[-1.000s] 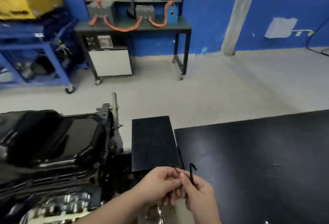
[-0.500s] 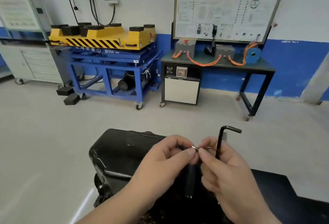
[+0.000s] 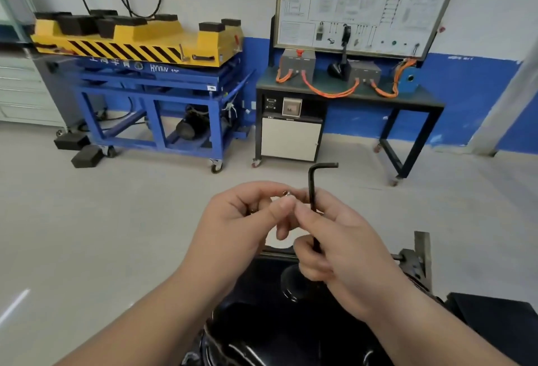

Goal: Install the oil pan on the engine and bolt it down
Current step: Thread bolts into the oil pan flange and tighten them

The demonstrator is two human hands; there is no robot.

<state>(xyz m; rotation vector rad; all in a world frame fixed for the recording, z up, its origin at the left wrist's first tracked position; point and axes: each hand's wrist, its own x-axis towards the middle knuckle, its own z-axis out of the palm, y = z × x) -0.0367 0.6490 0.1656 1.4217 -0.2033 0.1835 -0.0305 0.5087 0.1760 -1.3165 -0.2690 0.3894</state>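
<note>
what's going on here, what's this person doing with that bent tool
A person works bare-handed above the black oil pan. The right hand grips an L-shaped hex key, short end up. The left hand pinches a small silvery bolt at its fingertips, where the right hand's fingertips meet it. Both hands are held up above the pan, so no bolt is being tightened at this moment.
</note>
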